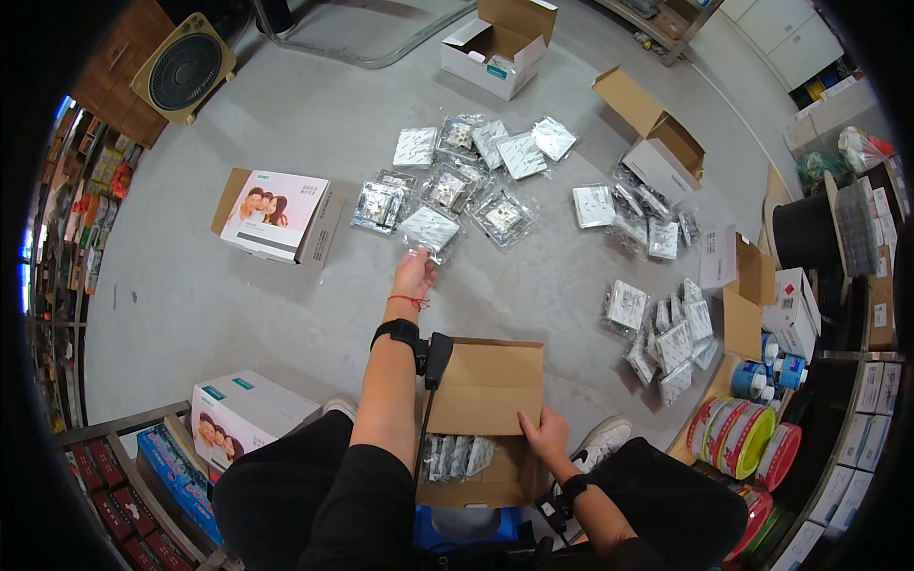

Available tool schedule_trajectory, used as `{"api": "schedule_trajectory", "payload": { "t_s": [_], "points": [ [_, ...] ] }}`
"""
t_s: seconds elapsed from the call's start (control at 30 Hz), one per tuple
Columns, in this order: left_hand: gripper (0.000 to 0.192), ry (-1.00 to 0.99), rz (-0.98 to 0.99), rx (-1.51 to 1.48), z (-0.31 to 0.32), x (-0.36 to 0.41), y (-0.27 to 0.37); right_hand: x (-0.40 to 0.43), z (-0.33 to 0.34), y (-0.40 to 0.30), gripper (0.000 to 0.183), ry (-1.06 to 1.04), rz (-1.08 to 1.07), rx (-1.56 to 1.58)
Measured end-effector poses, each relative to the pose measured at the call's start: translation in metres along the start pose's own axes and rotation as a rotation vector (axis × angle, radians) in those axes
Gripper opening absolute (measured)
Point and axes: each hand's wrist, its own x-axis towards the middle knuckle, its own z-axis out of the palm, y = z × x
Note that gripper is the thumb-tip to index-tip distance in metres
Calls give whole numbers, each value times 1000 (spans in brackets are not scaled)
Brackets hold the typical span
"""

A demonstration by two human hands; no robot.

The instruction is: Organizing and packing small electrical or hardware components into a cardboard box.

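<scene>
My left hand (416, 273) reaches forward over the floor, its fingertips pinching the near edge of a clear plastic bag around a wall switch plate (429, 226). My right hand (546, 434) grips the right side of an open cardboard box (485, 385) between my legs, thumb over the raised lid. Inside that box, several bagged plates (457, 457) stand in a row at its left part. Around my left hand lie more bagged plates, some showing metal backs, such as a bagged plate (503, 218) to the right and another bagged plate (382, 207) to the left.
A closed white Siemens box (275, 214) lies at the left, another Siemens box (246, 410) by my left knee. Open boxes stand at the back (493, 64) and right (664, 157). Piles of bagged plates (675, 346) lie right, near tape rolls (735, 435). A fan (187, 68) stands back left.
</scene>
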Motion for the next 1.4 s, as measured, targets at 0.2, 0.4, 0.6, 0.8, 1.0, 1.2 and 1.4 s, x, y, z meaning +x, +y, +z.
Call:
{"api": "schedule_trajectory", "payload": {
  "t_s": [0.2, 0.4, 0.6, 0.8, 1.0, 1.2, 1.4],
  "points": [
    [4, -88, 157, 222, 37, -48, 51, 2, -2, 0, 41, -60, 46, 34],
    [6, -494, 220, 424, 70, -150, 126, 15, -10, 0, 58, -70, 103, 69],
    [11, -849, 219, 408, 88, -256, 140, 60, -115, -65, 70, -793, 243, 595],
    [6, -922, 165, 277, 85, -334, 99, 38, -220, -130, 55, -641, -203, 1173],
    [10, -951, 144, 248, 79, -364, 65, -14, -242, -156, 37, -372, -185, 1245],
    [8, -984, 153, 274, 67, -362, 49, -29, -240, -151, 18, -163, -198, 1161],
    [7, -837, 185, 447, 70, -364, 47, -29, -238, -145, 14, -59, -333, 1042]
  ]
}}
